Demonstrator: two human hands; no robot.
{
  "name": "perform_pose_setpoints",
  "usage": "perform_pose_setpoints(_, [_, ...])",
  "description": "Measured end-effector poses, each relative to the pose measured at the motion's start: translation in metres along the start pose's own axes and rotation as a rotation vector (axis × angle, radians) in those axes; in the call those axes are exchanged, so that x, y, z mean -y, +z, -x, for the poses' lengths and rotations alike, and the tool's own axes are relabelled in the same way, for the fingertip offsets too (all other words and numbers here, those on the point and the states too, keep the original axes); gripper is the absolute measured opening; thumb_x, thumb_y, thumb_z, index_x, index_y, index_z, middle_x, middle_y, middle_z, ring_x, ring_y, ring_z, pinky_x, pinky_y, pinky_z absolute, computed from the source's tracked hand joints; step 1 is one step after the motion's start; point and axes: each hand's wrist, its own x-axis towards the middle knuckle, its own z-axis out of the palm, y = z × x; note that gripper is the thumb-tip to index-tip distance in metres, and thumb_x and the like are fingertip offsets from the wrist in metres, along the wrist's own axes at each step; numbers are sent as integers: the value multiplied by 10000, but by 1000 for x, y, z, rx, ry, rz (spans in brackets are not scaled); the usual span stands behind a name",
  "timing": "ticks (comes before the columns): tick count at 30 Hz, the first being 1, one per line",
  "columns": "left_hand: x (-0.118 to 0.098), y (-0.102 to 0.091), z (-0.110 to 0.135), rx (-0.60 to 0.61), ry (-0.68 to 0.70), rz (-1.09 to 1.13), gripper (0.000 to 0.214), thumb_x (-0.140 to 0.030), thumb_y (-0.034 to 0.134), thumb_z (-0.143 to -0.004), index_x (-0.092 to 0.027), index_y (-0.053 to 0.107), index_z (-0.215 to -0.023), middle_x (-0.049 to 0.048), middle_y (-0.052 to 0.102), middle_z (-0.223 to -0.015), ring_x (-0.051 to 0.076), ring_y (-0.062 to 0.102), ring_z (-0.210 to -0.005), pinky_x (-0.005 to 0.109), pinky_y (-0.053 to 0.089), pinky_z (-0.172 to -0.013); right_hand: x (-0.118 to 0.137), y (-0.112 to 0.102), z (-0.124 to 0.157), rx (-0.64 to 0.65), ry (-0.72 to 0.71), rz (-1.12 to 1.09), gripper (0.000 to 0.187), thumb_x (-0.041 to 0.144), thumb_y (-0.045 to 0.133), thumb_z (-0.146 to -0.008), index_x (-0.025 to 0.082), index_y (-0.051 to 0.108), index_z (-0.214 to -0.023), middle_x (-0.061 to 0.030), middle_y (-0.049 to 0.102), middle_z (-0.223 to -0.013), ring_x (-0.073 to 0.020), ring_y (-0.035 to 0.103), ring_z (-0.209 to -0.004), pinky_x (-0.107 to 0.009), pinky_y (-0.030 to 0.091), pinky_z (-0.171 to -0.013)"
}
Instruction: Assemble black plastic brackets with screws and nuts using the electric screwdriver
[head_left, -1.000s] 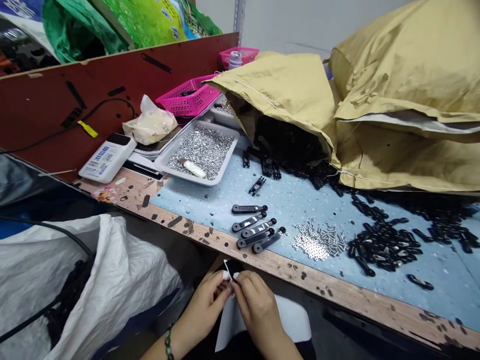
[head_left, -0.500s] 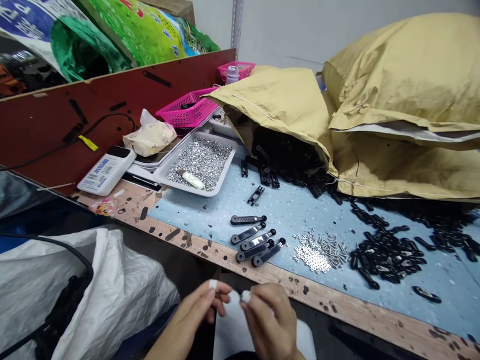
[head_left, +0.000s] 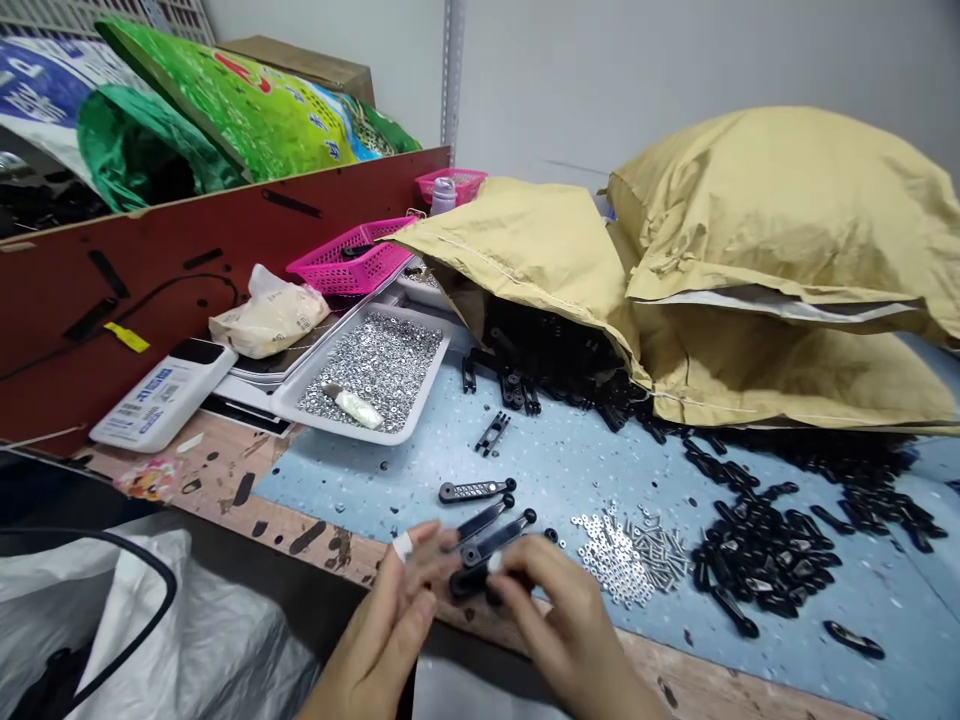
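Lower centre, the left hand point(head_left: 391, 622) is spread; right hand point(head_left: 568, 622), I can't tell. Black arms point(head_left: 500, 538) look light, stiff, best held mid-length.

One head-worn view, close above the workbench point(head_left: 352, 475), facing forward and down

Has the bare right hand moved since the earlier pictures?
Yes, forward: the bare right hand was short of the brown wood-patterned table edge; its fingers now overlap it.

The left hand point(head_left: 377, 634) spreads; the right hand point(head_left: 564, 603) curls its fingers point(head_left: 529, 553).
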Motion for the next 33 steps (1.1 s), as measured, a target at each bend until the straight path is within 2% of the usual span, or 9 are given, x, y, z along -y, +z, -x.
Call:
perform_pose_setpoints(2, [2, -6, -19, -78, 111, -258, 422, -368, 369, -962, -283, 341, -1373, 97, 395, -1421, 272, 444, -1259, 451, 446, -984, -11, -5, -19, -91, 187, -97, 132, 290, 523, -890, 198, 581, -815, -13, 592, -692, -145, 563, -621, -244, 441, -555])
perform_pose_setpoints(3, [4, -9, -28, -88, 178, -382, 394, -329, 387, -957, -268, 394, -1346, 95, 379, -1433, 274, 414, -1283, 458, 432, -1002, -17, -5, -29, -114, 270, -158, 151, 328, 545, -874, 194, 583, -814, -7, 588, -666, -145, 561, -602, -241, 437, -537])
perform_pose_setpoints(5, [9, -11, -43, -49, 307, -563, 345, -257, 397, -948, -236, 490, -1280, 94, 443, -1385, 262, 431, -1270, 445, 434, -1012, -30, -1, -45, -100, 369, -260, 189, 371, 583, -836, 185, 591, -805, -2, 583, -636, -147, 560, -575, -237, 433, -505])
perform_pose_setpoints(7, [13, -11, -51, 11, 400, -662, 346, -207, 395, -940, -216, 524, -1261, 91, 516, -1323, 243, 471, -1237, 417, 463, -997, -38, 5, -58, -56, 395, -283, 202, 378, 602, -806, 177, 600, -786, -9, 592, -637, -151, 568, -573, -235, 436, -489])
perform_pose_setpoints(12, [16, -5, -52, 44, 436, -726, 376, -179, 382, -936, -189, 515, -1288, 93, 549, -1300, 230, 507, -1211, 390, 499, -975, -43, 18, -69, -21, 415, -159, 205, 374, 584, -787, 178, 602, -732, -2, 591, -596, -152, 568, -528, -243, 452, -483])
perform_pose_setpoints(22, [15, -7, -52, 47, 435, -682, 396, -160, 400, -928, -194, 486, -1314, 90, 546, -1301, 231, 498, -1221, 394, 495, -990, -48, 19, -70, 25, 399, -70, 199, 363, 547, -800, 181, 595, -734, -14, 595, -612, -159, 554, -530, -256, 441, -504])
perform_pose_setpoints(29, [13, -3, -56, 56, 419, -680, 428, -101, 365, -912, -185, 468, -1319, 108, 547, -1254, 232, 508, -1182, 406, 493, -973, -47, 22, -74, 50, 238, 287, 76, 198, 534, -809, 196, 559, -737, -15, 623, -687, -172, 595, -628, -264, 438, -605])
perform_pose_setpoints(31, [12, -2, -59, 56, 418, -699, 433, -76, 356, -898, -188, 490, -1294, 108, 555, -1226, 245, 509, -1167, 438, 489, -961, -45, 22, -79, 89, 230, 385, 44, 163, 550, -804, 196, 527, -786, -10, 617, -698, -175, 600, -635, -260, 434, -598])
perform_pose_setpoints(33, [11, -2, -61, 53, 410, -722, 417, -74, 355, -892, -190, 514, -1259, 108, 552, -1230, 262, 491, -1182, 481, 465, -971, -43, 18, -83, 121, 250, 487, 112, 200, 584, -814, 191, 502, -889, -16, 624, -727, -195, 609, -642, -275, 440, -584])
